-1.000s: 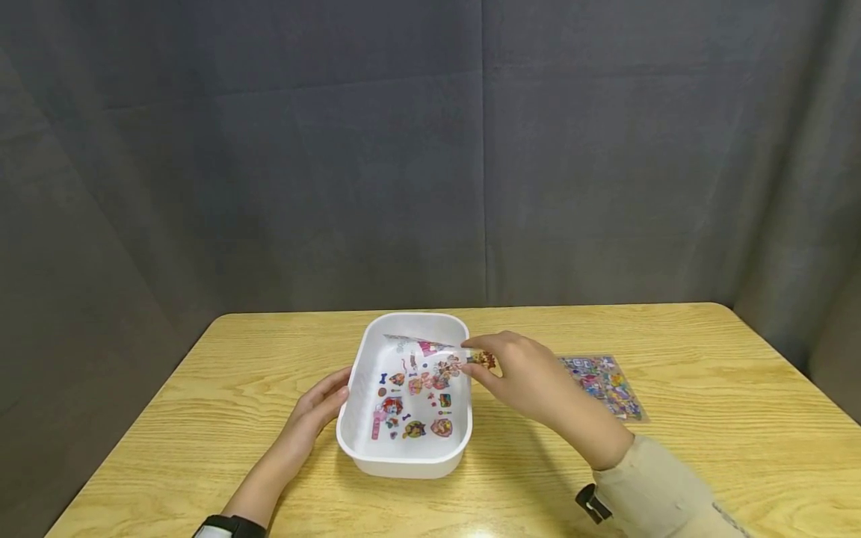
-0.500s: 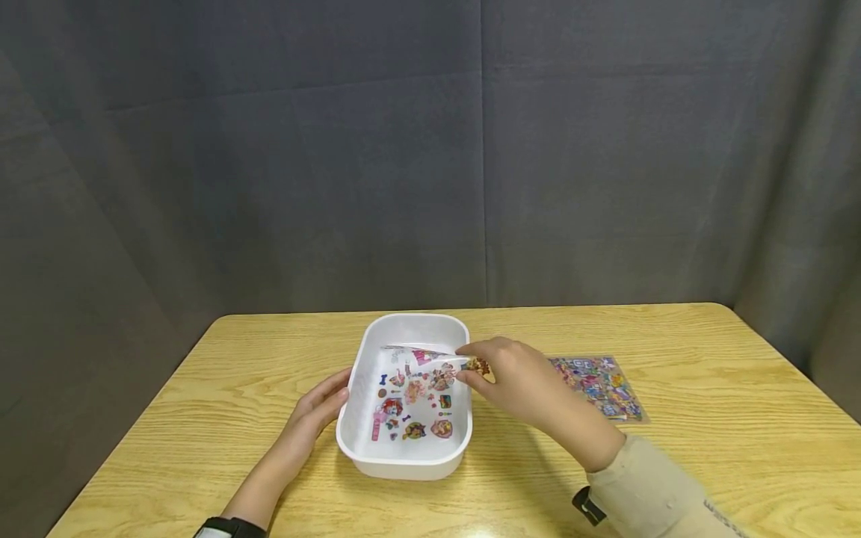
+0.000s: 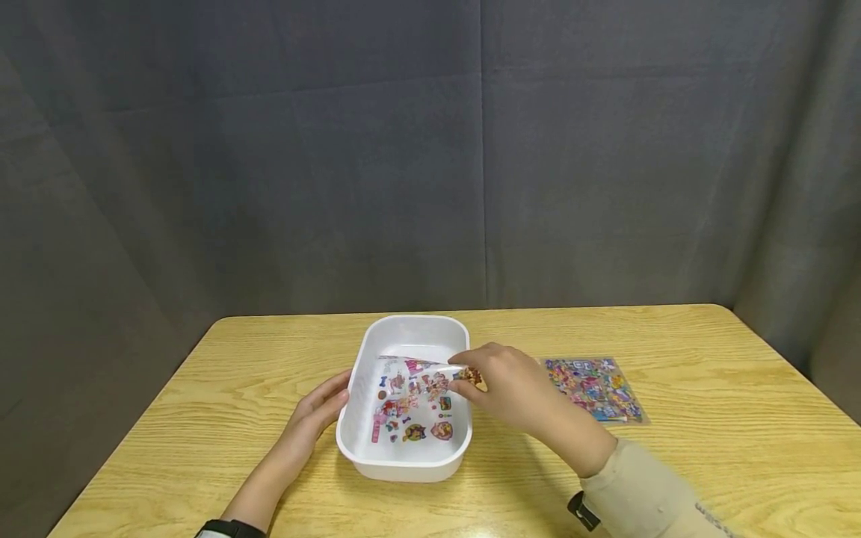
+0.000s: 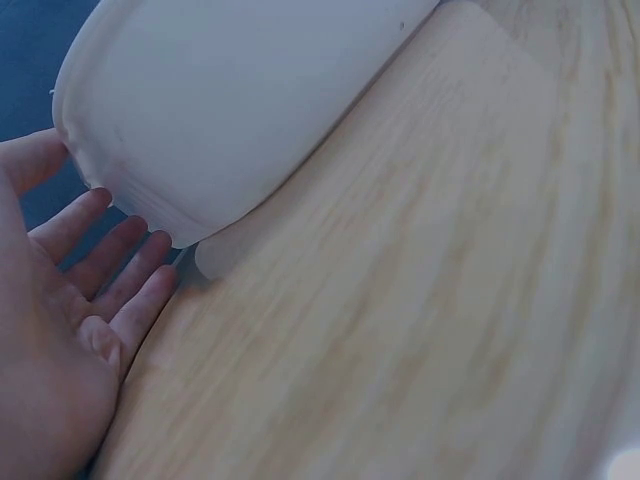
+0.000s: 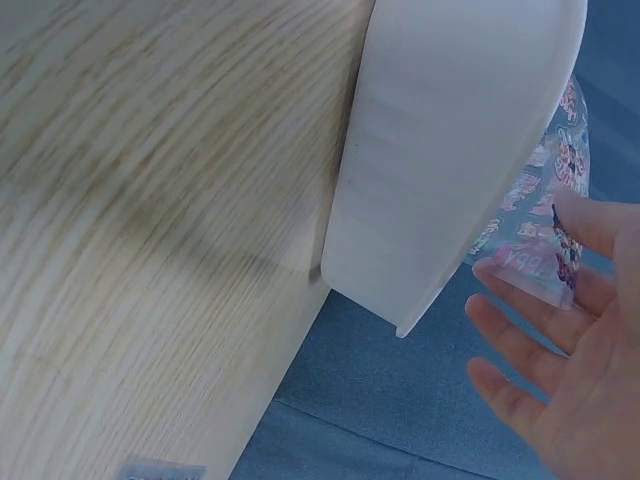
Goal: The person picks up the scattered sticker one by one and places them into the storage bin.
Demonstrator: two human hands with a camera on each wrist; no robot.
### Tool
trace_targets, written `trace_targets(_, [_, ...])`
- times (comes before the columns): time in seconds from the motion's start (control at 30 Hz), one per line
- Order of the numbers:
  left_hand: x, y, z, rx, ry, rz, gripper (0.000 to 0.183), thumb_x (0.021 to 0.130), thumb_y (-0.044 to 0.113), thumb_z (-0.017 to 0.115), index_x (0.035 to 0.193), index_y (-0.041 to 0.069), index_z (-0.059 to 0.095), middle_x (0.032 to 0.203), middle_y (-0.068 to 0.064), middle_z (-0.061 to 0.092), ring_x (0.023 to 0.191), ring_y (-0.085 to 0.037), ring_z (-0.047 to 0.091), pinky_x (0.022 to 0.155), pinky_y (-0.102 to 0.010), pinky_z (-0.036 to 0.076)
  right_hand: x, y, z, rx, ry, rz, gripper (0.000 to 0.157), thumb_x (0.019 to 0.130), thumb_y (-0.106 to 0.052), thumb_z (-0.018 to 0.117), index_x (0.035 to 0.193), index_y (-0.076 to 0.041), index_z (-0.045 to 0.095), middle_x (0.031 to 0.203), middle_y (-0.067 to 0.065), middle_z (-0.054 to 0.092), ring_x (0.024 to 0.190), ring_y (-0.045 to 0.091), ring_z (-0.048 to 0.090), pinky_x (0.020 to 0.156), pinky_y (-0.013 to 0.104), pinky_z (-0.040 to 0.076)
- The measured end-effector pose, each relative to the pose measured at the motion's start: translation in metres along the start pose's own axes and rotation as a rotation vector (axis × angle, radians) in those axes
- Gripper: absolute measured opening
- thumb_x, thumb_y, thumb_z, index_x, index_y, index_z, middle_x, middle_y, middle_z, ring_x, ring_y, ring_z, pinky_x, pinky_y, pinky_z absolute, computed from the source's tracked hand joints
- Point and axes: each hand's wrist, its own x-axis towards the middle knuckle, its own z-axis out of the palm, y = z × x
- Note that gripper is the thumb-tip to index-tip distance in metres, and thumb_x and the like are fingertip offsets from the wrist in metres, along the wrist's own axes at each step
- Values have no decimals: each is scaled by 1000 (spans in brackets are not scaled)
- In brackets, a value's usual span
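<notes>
A white plastic bin (image 3: 406, 472) stands on the table in the head view. My left hand (image 3: 312, 415) touches its left wall with fairly straight fingers; in the left wrist view the fingertips (image 4: 155, 243) rest against that wall. My right hand (image 3: 504, 385) pinches the right edge of a clear sticker sheet (image 3: 433, 382) between thumb and index finger. This sheet (image 5: 525, 190) bends inside the bin, its right end curling up at the rim. Beneath it, printed stickers (image 3: 413, 432) lie flat on the bin floor, seemingly another sheet, partly covered.
To the right on the wooden table (image 3: 222, 388) lies a colourful clear sticker sheet or stack (image 3: 595, 388); I cannot tell how many. My right forearm passes in front of it. A dark grey curtain (image 3: 350, 187) hangs behind the table's far edge.
My right hand has moved slightly left and nearer, bringing the pinched sticker sheet farther over the stickers on the bin floor. My left hand and the bin have barely moved.
</notes>
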Motion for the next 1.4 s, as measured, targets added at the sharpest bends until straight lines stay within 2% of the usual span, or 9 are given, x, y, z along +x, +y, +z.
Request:
trace_targets(0.3, [-2,-1,-2,15,10,-13,54,103,28,47,150,3,39,153,-17,39,142,-36,34,115,-57,24,2,-3,6,-22,-15,-86,34,89,-33,75,113,-10,73,106,6,72,94,22,67,80,39,55])
trace_targets(0.5, [-2,-2,-4,13,2,-10,54,104,28,46,151,3,38,154,-17,38,142,-37,33,115,-59,22,4,-5,9,-27,-9,-118,35,89,-35,75,112,-9,74,106,5,73,98,23,67,89,42,53])
trace_targets(0.63, [-3,-3,-6,15,-8,-6,54,104,29,45,151,3,37,155,-17,37,142,-37,32,115,-60,21,4,-6,11,-24,-8,-136,34,88,-33,76,111,-9,74,105,5,73,100,23,66,90,43,52])
trace_targets(0.83, [-2,-3,-6,13,-8,-9,54,104,29,46,151,4,37,155,-16,37,143,-37,31,115,-60,20,3,-7,13,-32,-45,-115,36,87,-36,77,112,-11,75,106,4,73,105,24,64,97,45,48])
trace_targets(1.03, [1,-2,-4,16,-16,2,54,104,28,46,151,4,38,154,-16,38,142,-37,33,115,-60,21,2,-8,14,-36,-60,-84,37,86,-37,78,113,-12,74,108,5,72,108,24,62,98,43,47])
trace_targets(1.23, [1,-1,-2,15,-17,7,53,103,26,46,150,3,38,154,-17,38,142,-38,33,115,-60,22,0,-8,17,-31,-70,-93,40,85,-39,78,113,-12,74,107,6,72,107,26,62,100,45,45])
trace_targets(1.4, [0,-2,-1,12,-3,2,54,103,27,47,150,3,38,154,-18,38,142,-38,32,115,-59,21,0,-9,18,-30,-82,-109,40,86,-42,77,112,-13,74,109,4,72,113,29,60,103,48,43])
